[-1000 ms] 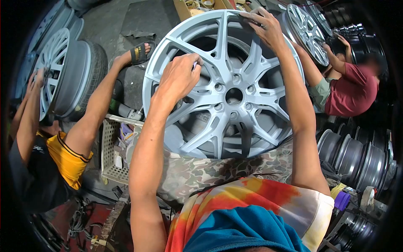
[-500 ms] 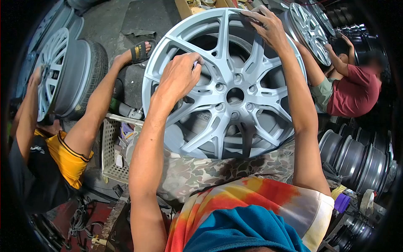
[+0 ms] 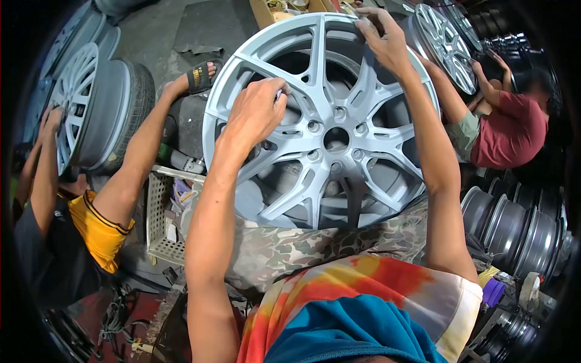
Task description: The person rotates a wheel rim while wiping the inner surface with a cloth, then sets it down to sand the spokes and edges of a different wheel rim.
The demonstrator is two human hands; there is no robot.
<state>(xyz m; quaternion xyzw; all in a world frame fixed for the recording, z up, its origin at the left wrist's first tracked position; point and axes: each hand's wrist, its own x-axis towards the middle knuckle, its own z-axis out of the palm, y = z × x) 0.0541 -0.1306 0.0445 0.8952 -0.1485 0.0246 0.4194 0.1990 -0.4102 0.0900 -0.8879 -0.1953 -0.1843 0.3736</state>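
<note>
A pale grey, multi-spoke alloy wheel (image 3: 315, 91) rests face up and tilted across my lap, against camouflage trousers. My left hand (image 3: 257, 112) is closed at the wheel's left side, over a spoke. A small purple-edged piece shows between its thumb and fingers; its kind is mostly hidden. At the top right of the rim, my right hand (image 3: 386, 45) has bent fingers hooked at the outer edge, gripping it. Part of those fingertips is hidden by the rim and the hand itself.
A cream plastic basket (image 3: 163, 212) with odds and ends stands at my left, near a power tool (image 3: 181, 160). Co-workers sit on both sides; the left one handles another wheel (image 3: 75, 103). Stacked dark rims (image 3: 508, 224) lie right. A cardboard box (image 3: 263, 12) is ahead.
My right hand has shifted slightly right along the rim, its fingers more bent. The wheel sits a little further left in view. The left co-worker's hands have moved on their wheel.
</note>
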